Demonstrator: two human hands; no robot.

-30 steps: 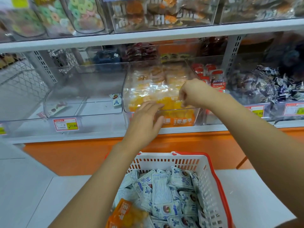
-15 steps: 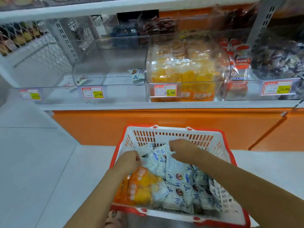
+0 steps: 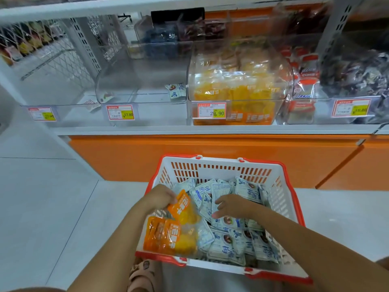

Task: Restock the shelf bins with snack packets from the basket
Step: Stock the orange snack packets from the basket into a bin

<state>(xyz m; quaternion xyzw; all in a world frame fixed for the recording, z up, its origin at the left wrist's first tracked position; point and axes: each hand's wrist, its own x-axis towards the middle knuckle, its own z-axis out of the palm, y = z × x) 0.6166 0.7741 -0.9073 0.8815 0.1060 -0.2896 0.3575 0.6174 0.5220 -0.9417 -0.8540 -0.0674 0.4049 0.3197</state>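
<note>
Pinched in the left hand (image 3: 161, 198), an orange packet (image 3: 182, 207) hung over the basket (image 3: 219, 168); the right hand (image 3: 232, 206) lay spread on blue-white packets (image 3: 223, 245). Tags read 17.80 (image 3: 120, 112) and 29.90 (image 3: 212, 110). Bare floor (image 3: 63, 207) lay leftward.

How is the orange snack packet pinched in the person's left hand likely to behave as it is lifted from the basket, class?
The orange packet hangs tilted from the left hand, gripped by one edge, so it probably flops. Its glossy film looks slippery. Bulging yellow contents suggest it is light but soft, likely to sag.
</note>
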